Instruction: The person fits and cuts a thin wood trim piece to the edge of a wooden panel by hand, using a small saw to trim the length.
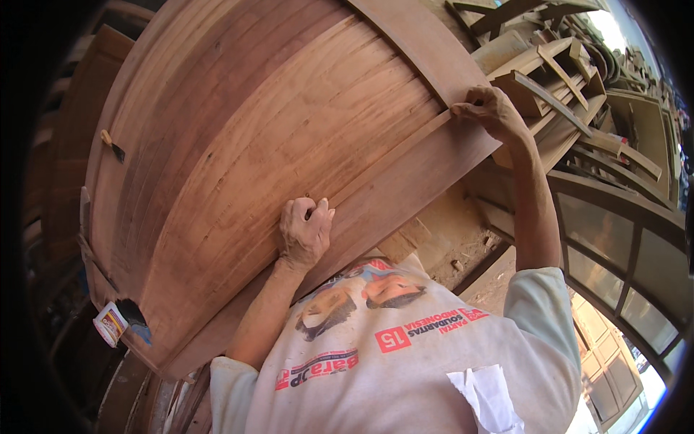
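A large reddish-brown wooden door panel point(289, 137) of narrow boards, set within a flat frame, lies before me. My left hand point(305, 230) rests beside the inner edge of the near frame rail point(405, 184), its fingers curled in. Anything in those fingers is too hidden to name. At the panel's right corner, my right hand point(490, 112) has its fingertips pinched together, touching the joint between the near rail and the right-hand frame piece point(426, 43). What it may hold there does not show.
On the panel's left edge lies a small scraper point(113, 146) with a light handle and dark blade. A small tin point(110, 325) sits by the lower left corner, beside a dark and blue patch point(135, 320). Wooden pieces point(557, 94) pile up at right, above a paned wooden frame point(600, 231).
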Tool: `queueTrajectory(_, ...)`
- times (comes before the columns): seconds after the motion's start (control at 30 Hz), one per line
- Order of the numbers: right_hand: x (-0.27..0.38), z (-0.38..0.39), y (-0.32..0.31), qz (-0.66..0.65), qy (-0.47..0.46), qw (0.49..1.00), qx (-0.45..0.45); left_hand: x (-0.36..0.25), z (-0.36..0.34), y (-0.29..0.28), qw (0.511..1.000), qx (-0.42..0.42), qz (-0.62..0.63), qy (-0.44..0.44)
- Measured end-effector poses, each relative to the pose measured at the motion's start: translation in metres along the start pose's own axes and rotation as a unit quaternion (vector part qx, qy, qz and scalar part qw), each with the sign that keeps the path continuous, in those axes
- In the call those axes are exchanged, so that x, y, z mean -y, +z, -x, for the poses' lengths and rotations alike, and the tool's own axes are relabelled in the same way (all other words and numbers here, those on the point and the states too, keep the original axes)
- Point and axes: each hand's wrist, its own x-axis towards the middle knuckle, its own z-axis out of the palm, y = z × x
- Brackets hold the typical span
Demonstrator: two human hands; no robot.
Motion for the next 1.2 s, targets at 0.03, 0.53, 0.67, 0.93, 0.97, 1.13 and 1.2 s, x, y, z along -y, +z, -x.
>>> queueTrajectory(0.03,-0.002,0.000,0.000,-0.002,0.005,1.000,0.002,0.000,-0.001,0.000,1.000,0.001,-0.003,-0.002)
queueTrajectory(0.53,-0.076,-0.033,0.001,-0.016,-0.063,0.997,0.036,0.004,0.005,0.000,0.997,-0.046,-0.065,0.018)
queueTrajectory(0.67,-0.076,-0.049,0.002,0.038,-0.118,0.991,0.057,0.001,0.021,0.012,0.991,-0.108,-0.078,0.014)
queueTrajectory(0.93,-0.036,-0.009,0.029,0.064,-0.112,0.983,-0.133,-0.008,0.094,-0.033,0.977,-0.191,0.003,-0.094)
queueTrajectory(0.97,-0.025,0.003,0.044,0.059,-0.113,0.976,-0.174,0.001,0.122,-0.047,0.967,-0.219,-0.042,-0.127)
queueTrajectory(1.13,0.096,0.080,0.214,0.052,-0.312,0.900,-0.300,0.043,0.295,-0.142,0.880,-0.322,-0.169,-0.306)
queueTrajectory(1.2,0.149,0.132,0.290,0.025,-0.333,0.899,-0.282,0.053,0.346,-0.188,0.853,-0.329,-0.170,-0.366)
